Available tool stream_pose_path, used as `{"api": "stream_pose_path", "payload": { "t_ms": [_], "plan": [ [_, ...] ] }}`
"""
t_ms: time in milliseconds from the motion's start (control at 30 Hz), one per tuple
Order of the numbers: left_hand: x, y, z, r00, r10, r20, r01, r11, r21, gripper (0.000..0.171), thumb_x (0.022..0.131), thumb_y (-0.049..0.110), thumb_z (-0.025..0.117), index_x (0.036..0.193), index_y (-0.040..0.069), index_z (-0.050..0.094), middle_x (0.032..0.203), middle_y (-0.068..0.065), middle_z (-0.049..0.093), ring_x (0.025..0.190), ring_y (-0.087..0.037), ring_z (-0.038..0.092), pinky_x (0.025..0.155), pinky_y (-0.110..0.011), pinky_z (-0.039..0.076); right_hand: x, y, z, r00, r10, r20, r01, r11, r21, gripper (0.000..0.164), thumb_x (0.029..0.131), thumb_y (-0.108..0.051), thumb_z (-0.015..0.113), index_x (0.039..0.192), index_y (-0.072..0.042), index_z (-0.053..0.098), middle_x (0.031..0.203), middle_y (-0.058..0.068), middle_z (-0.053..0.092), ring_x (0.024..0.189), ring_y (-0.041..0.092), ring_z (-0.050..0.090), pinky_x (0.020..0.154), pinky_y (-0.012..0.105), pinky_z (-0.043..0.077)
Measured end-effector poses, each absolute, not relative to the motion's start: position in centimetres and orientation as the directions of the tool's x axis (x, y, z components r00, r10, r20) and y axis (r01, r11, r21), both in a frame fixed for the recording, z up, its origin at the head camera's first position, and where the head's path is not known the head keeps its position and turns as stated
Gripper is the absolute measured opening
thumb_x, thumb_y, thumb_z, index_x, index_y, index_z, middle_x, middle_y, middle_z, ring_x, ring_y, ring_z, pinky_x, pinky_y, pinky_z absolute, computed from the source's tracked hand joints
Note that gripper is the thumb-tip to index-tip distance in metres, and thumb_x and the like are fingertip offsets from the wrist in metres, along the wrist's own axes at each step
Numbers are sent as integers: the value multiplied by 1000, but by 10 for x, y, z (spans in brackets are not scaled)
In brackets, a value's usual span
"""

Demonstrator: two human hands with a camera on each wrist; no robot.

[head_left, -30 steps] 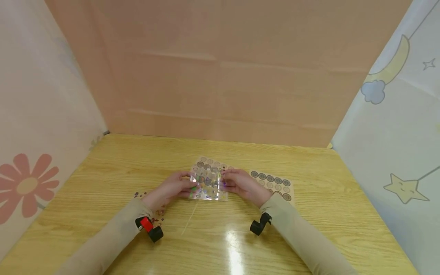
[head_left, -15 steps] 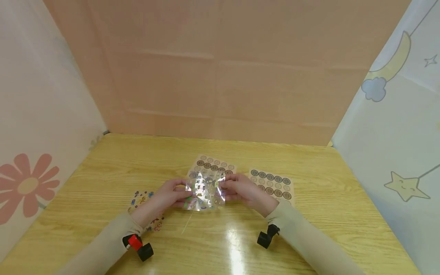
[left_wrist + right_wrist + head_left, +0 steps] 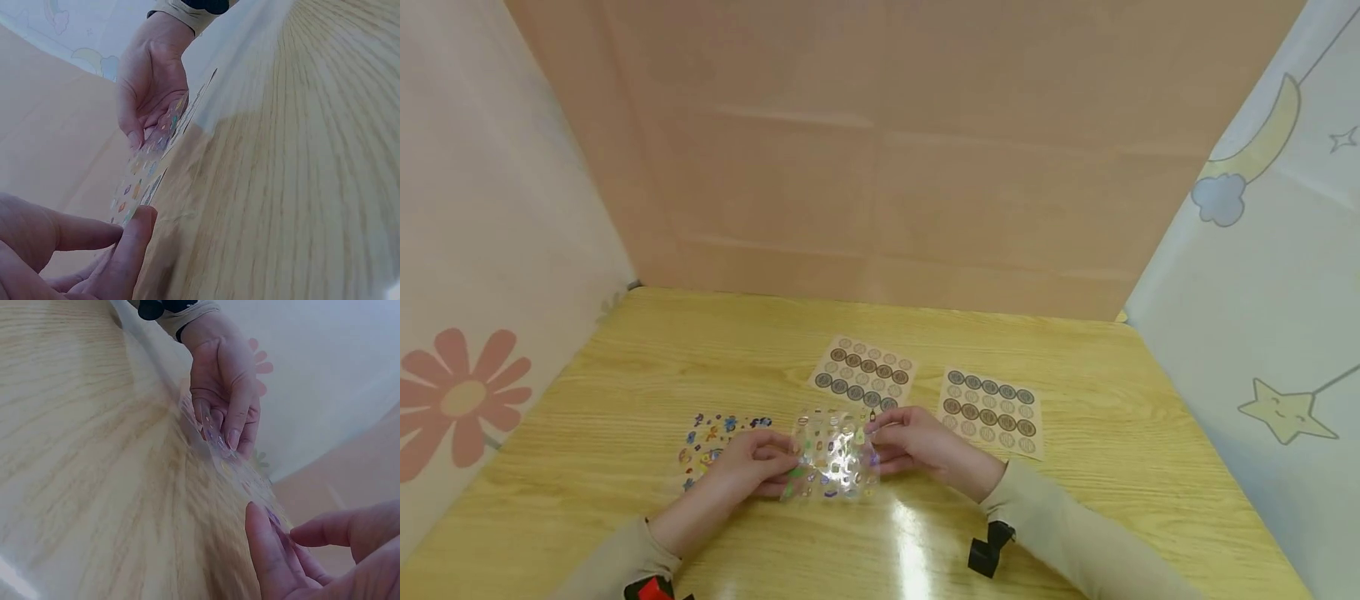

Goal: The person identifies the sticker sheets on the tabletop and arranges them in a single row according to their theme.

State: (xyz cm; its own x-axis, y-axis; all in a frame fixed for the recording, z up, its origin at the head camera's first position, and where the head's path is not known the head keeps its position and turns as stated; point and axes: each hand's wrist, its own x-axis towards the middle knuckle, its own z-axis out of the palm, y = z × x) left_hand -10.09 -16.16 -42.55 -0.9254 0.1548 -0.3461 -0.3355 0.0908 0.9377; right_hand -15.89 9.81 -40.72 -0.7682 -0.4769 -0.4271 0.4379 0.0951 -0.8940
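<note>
Both hands hold a clear sticker sheet point(image 3: 832, 457) with small colourful prints between them, glare across its middle. My left hand point(image 3: 747, 463) pinches its left edge between thumb and fingers. At the opposite edge, my right hand point(image 3: 917, 443) pinches it the same way. In the left wrist view the sheet point(image 3: 145, 172) stands at a slant close over the wood. Beyond it lies a beige sheet of round coin-like stickers point(image 3: 867, 372). A clear sheet with blue and orange figures point(image 3: 711, 437) is partly hidden under my left hand and forearm.
A second beige sheet with rows of round stickers point(image 3: 991, 410) lies at the right, beside my right hand. The wooden table point(image 3: 1075, 517) ends at a brown back panel point(image 3: 880, 208), with printed fabric walls point(image 3: 1262, 308) at both sides.
Both hands have brought the clear sticker sheet nearer to me and slightly left. The beige sheet behind it now shows more of its rows, and more of the left figure sheet is uncovered.
</note>
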Motion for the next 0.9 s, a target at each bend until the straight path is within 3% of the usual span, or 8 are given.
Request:
{"api": "stream_pose_path", "payload": {
  "t_ms": [533,900],
  "plan": [
    [-91,-181,-427,-936,129,-327,-317,91,944,37,88,6,68,115,-14,52,91,-16,68,77,-29,69,68,-37,59,-152,96,-406,-728,-534,-429,476,57,-878,36,92,-3,53,125,13,50,101,24,66,79,24,69,80,41,57],
    [-90,-183,-421,-924,98,-370,-359,113,927,31,92,6,62,117,-12,55,92,-13,68,78,-26,67,70,-38,59,-151,93,-409,-740,-515,-433,485,39,-874,38,97,-10,47,127,14,46,108,25,62,85,26,68,82,42,56]
  ]
}}
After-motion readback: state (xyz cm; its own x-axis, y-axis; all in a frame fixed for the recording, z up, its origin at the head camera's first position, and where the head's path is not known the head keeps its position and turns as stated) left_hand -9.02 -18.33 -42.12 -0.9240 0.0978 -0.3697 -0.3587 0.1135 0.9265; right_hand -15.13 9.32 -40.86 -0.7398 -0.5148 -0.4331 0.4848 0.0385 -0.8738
